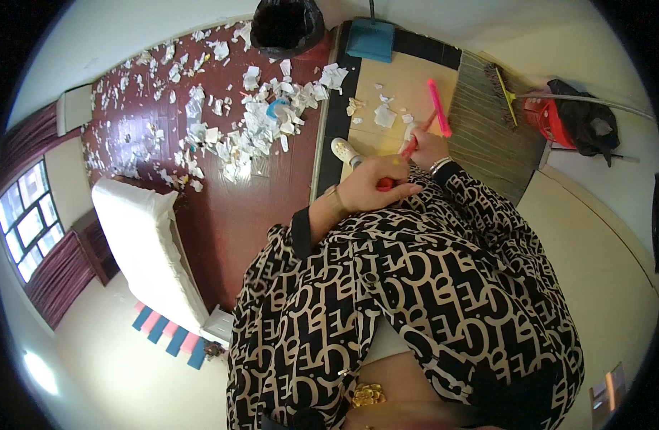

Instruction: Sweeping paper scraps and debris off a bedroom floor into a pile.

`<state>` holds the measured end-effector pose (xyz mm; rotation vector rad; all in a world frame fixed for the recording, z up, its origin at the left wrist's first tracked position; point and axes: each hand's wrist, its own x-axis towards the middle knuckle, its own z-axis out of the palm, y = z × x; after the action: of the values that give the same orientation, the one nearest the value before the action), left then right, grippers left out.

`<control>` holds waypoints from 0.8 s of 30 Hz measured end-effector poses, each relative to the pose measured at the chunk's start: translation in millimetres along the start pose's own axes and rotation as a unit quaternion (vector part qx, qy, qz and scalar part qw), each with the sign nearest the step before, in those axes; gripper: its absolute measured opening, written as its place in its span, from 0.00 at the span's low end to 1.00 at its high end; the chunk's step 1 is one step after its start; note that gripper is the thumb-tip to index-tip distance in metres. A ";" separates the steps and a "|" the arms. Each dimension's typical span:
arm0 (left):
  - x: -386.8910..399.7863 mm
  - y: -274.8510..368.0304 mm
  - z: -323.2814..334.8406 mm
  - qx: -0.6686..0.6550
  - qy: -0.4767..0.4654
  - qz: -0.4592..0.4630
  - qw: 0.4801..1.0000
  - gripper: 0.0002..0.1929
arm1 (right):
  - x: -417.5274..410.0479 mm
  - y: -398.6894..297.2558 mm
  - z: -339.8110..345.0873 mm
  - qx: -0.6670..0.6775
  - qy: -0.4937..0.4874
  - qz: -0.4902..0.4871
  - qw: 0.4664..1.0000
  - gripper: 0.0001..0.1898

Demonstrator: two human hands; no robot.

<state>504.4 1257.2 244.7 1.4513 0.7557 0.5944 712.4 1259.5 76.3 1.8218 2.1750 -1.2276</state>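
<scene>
A broom with a red handle and a bright pink head [438, 107] is held in both hands over the tan tiles. My left hand [375, 183] wraps the upper end of the handle, near my waist. Farther along the handle, my right hand [427, 149] grips it close to the broom head. Scraps of torn paper [384, 115] lie on the tiles left of the broom head. A much larger spread of paper scraps [248, 129], with a blue piece among them, covers part of the dark red floor.
A bin with a black liner [286, 27] and a blue dustpan [371, 40] stand by the wall. To the right are a brush with a yellow base [504, 97] and a red bucket [549, 122] with a black bag. A bed [146, 247] is at left.
</scene>
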 end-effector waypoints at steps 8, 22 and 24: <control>-37.1 -58.9 14.0 -0.021 -0.013 -0.022 0.999 0.17 | 1.3 26.0 82.0 -0.002 -0.029 -0.009 1.000 0.14; -117.1 48.6 -15.6 0.212 0.105 -0.045 0.971 0.14 | 41.9 -133.8 130.8 0.327 -0.170 -0.069 0.927 0.12; -144.1 56.0 -23.6 0.204 0.134 -0.053 0.968 0.14 | 19.7 -175.1 111.3 0.176 -0.041 -0.220 0.959 0.15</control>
<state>398.6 1165.9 314.9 1.7100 1.2158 0.5808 509.7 1211.6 82.9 1.3748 2.5313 -1.8425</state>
